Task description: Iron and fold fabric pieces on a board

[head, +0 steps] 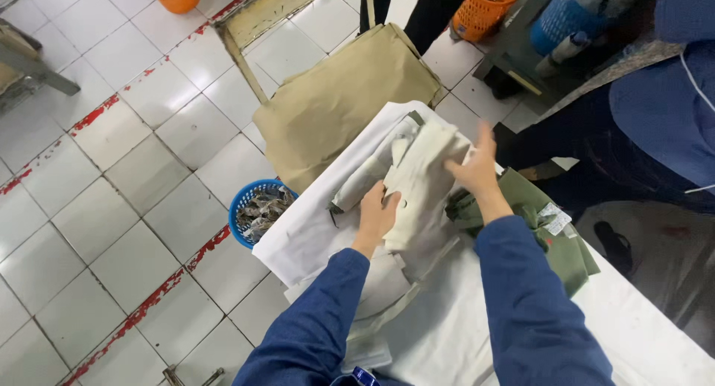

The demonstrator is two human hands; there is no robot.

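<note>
Head cam: left hand (376, 211) pinched lower edge of cream folded cloth piece (421, 177), right hand (473, 166) gripped its top, fingers spread. Cloth sat on white-covered table (298, 241), olive green garment (555, 233) just beside, blue plastic basket (249, 200) on floor.

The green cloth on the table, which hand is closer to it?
The right hand. It grips the cream fabric piece just above the green cloth, with its forearm lying over the cloth's edge. The left hand holds the same cream piece farther left, away from the green cloth.
</note>
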